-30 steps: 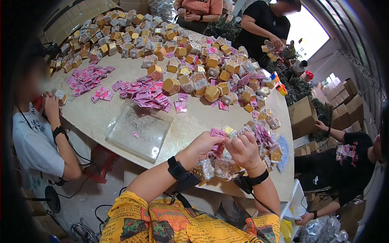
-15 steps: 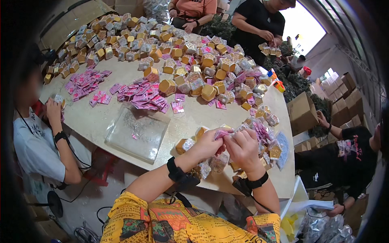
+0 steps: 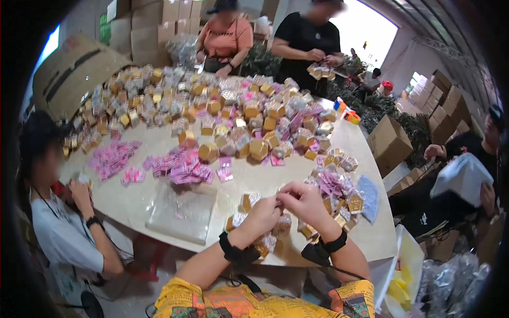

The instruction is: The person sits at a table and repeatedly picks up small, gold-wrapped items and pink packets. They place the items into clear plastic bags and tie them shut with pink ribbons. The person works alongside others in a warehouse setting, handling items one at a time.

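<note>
The left hand point(image 3: 262, 216) and right hand point(image 3: 305, 204) meet at lower centre, fingertips together, hiding any grip; I cannot tell what they hold. Gold boxes point(image 3: 246, 202) on the table point(image 3: 249, 177) are partly covered by them. Pink packets point(image 3: 183, 165), left of centre, look blurred.

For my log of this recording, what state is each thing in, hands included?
Left hand: fingers curled, meeting the right hand's; grip unclear.
Right hand: thumb and fingers pinched together; anything held is unclear.
Pink packets: loose, in heaps.
Gold boxes: piled up, many tipped over.
Clear tray: lying on the table.
Blue pad: lying flat.
Black wristbands: fastened around both wrists.
</note>
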A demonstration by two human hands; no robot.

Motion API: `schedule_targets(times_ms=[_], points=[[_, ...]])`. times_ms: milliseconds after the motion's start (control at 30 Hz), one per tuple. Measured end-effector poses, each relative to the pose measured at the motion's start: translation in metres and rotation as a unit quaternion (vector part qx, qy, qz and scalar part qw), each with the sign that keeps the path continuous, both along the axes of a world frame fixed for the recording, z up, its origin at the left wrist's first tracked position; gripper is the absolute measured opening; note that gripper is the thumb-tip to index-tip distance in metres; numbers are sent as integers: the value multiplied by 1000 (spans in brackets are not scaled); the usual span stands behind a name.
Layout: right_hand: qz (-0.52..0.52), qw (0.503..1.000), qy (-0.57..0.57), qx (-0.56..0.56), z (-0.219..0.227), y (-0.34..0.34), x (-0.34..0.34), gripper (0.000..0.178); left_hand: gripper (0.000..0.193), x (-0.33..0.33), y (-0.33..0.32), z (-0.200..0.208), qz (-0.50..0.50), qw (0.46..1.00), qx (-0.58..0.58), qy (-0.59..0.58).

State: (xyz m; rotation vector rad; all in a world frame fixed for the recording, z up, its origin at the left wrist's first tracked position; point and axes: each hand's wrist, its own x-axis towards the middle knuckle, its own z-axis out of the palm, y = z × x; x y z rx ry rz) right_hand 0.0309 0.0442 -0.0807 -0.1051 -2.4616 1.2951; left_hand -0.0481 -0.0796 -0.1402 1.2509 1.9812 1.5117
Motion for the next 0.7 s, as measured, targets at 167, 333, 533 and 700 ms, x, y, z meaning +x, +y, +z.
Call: schedule_targets(times_ms=[167, 333, 533, 700], points=[[2, 999, 10, -51, 11, -1, -3, 13, 23, -3, -1, 5, -2, 1000, 19, -4], [-75, 991, 102, 46, 2, 6, -6, 10, 30, -6, 0, 8, -66, 986, 92, -125], [-98, 984, 127, 75, -3, 12, -6, 9, 21, -2, -6, 23, -81, 871, 128, -468], [-92, 989, 107, 44, -7, 11, -4, 15, 17, -7, 5, 3, -86, 896, 158, -406]])
